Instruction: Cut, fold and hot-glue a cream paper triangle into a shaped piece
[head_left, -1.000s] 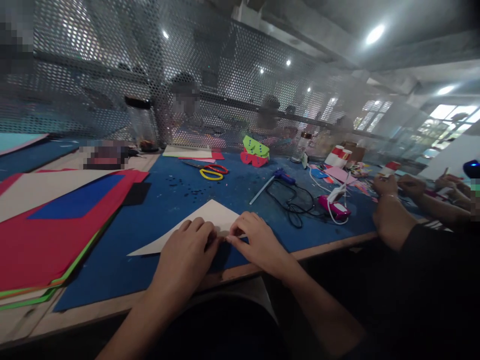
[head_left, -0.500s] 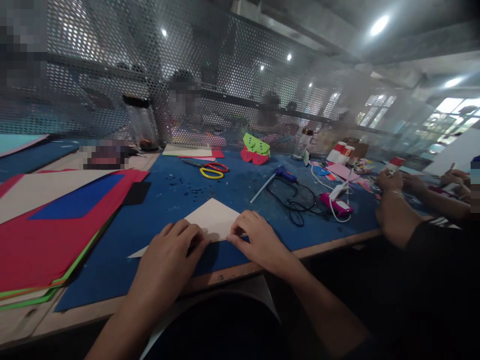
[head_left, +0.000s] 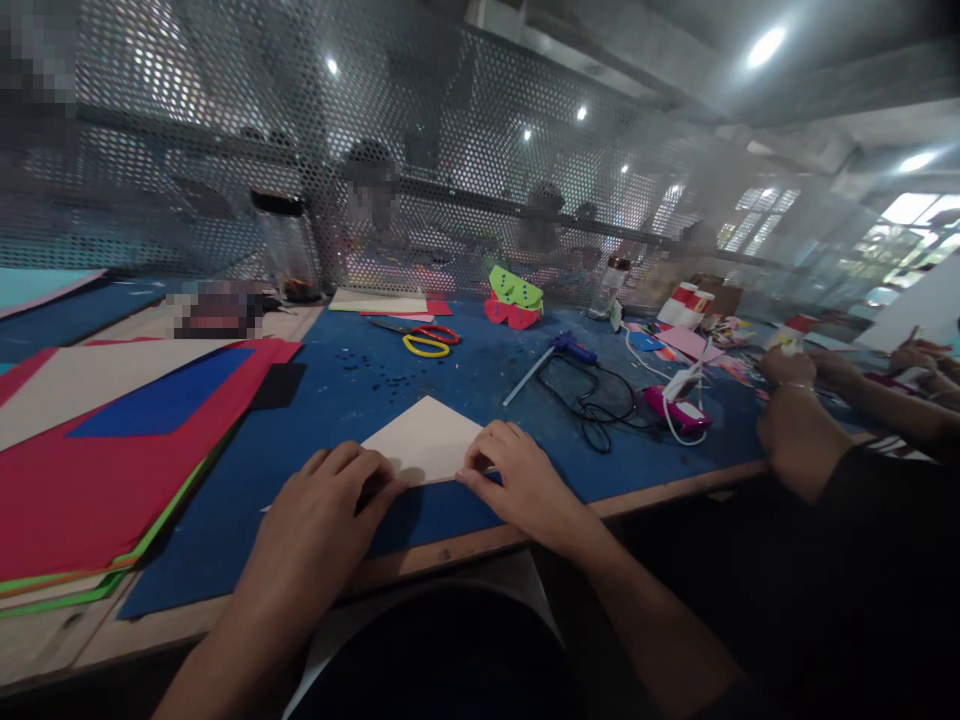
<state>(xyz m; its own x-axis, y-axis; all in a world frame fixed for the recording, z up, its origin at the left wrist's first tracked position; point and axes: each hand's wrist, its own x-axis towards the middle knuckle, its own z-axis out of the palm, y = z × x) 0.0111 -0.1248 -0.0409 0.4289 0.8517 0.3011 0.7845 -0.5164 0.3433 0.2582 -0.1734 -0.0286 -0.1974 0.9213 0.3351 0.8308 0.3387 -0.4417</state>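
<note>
White paper (head_left: 429, 440): laid on the blue surface (head_left: 480, 375), close to its near edge; one corner is pointed away from the body, and the near edge is framed by both hands.
Left hand (head_left: 322, 505): curled over the left part of the paper, the near edge being pinched between thumb and forefinger; a thin tip of paper is seen beyond the knuckles.
Right hand (head_left: 521, 475): closed on the right part of the same edge, which is gripped between thumb and fingertips.
Scissors (head_left: 427, 340): laid beyond the paper, with one red and one yellow handle loop.
Glue gun (head_left: 574, 348): laid to the right of the scissors, a pale stick (head_left: 529, 377) being held in it; a dark cable is looped nearby.
Magenta object (head_left: 681, 410): wrapped about by a white cord, to the right of the cable.
Cut-outs (head_left: 514, 297): propped near the perforated screen (head_left: 450, 120), green above red.
Coloured sheets (head_left: 112, 480): stacked at the left.
Co-worker's hand (head_left: 787, 366): seen at the far right, near a red-and-white item.
</note>
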